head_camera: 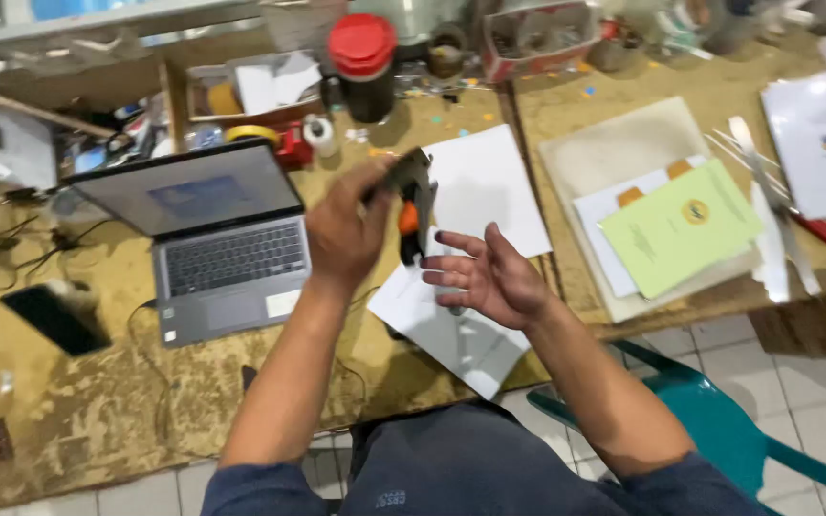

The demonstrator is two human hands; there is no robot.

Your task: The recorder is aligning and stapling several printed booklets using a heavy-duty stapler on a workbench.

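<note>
Left hand (346, 229) grips my stapler-like tool (413, 205), long axis vertical; right hand (489, 279) spread wide just beside, over white paper (461, 334).

I count one open grey laptop (212, 234), one flat black phone (54, 317), one red-lidded dark jar (363, 67), one pale green paper booklet (681, 227), one teal plastic chair (719, 420).

Grey laptop (227, 250), pale green booklet (683, 227), red-lidded jar (363, 67), teal chair (719, 425)
</note>
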